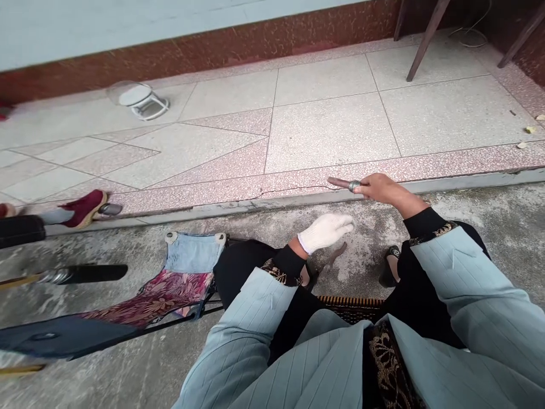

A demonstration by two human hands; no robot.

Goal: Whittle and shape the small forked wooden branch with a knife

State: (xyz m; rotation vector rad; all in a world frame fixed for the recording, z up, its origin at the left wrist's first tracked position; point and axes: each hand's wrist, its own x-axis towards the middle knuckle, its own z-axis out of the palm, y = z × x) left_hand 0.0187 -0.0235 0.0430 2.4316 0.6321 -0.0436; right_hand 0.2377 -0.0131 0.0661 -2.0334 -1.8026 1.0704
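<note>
The right hand (378, 188), bare, was clenched round one end of a brown stick (338, 182) right of the middle of the frame, with a coil of wire (353, 186) round the stick just beside the fingers. The stick pointed left, over the front edge of the tiled step (323, 136); whether it touched the tiles could not be told. The left hand (326, 233), in a white glove, was released, its fingers stretched out together toward the right, over the concrete (361, 213) near the middle of the frame, below the stick and well apart from it. Both forearms came up from the bottom of the frame in light blue sleeves with black cuffs, and a dark shoe (388, 267) stood between the knees. At the lower left lay or stood a sling of cloth (174, 292), denim and red floral, on a dark frame. To its left, a tool (91, 274) with a black end reached in from the frame's edge. Above that, another person's foot (85, 209) in a dark red shoe was at the step's edge. A white stool (142, 101) stood on the tiles at the upper left, and wooden legs (428, 41) at the upper right.
</note>
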